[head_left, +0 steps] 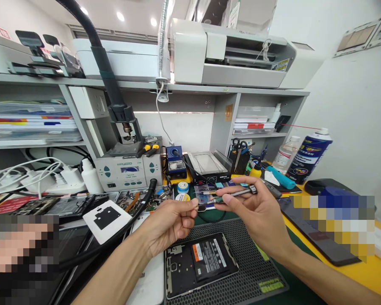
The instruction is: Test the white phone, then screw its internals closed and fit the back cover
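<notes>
My right hand (260, 209) holds a slim screwdriver (243, 192) with a grey shank and a dark knob at its rear end, its tip pointing left. My left hand (173, 222) is closed in a pinch right at that tip; whatever small piece lies between thumb and finger is hidden. Below both hands, an opened phone (184, 271) lies on a dark perforated mat (254, 262). Its back is off, and a black battery (206, 264) with orange and white labels shows inside.
A rework station (130, 171) with a thick black hose stands behind on the left. A white card (106, 220) and a white device (149, 271) lie left of the mat. A heating plate (206, 165) sits at the back. A dark flat panel (317, 231) and spray can (309, 156) are right.
</notes>
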{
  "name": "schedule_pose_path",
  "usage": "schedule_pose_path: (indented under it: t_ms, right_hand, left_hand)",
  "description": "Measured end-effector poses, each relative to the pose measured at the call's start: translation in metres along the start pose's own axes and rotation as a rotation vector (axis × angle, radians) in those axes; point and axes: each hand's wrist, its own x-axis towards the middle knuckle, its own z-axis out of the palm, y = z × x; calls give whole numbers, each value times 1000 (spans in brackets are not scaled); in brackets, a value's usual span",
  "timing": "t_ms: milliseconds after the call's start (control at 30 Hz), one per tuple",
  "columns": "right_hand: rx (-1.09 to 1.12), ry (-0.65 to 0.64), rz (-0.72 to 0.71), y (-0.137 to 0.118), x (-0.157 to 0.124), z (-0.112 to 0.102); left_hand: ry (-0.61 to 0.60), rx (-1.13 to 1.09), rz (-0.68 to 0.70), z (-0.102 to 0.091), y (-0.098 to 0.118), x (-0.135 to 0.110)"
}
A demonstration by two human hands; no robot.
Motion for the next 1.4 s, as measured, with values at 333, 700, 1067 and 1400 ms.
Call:
schedule_pose_path:
  t_ms: [333, 700, 1067, 1400]
  right_hand:
    - [-229, 16, -261, 3, -12, 5]
    - [-182, -181, -38, -6, -9, 11]
    - [-339, -642, 118, -12, 2, 52]
    - [-435, -755, 87, -9, 7, 67]
  left_hand:
    - [27, 38, -11, 1, -1, -1]
    - [136, 212, 106, -15, 7, 0]
    - [252, 207, 250, -25, 24, -5]
    - [249, 190, 284, -26, 27, -7]
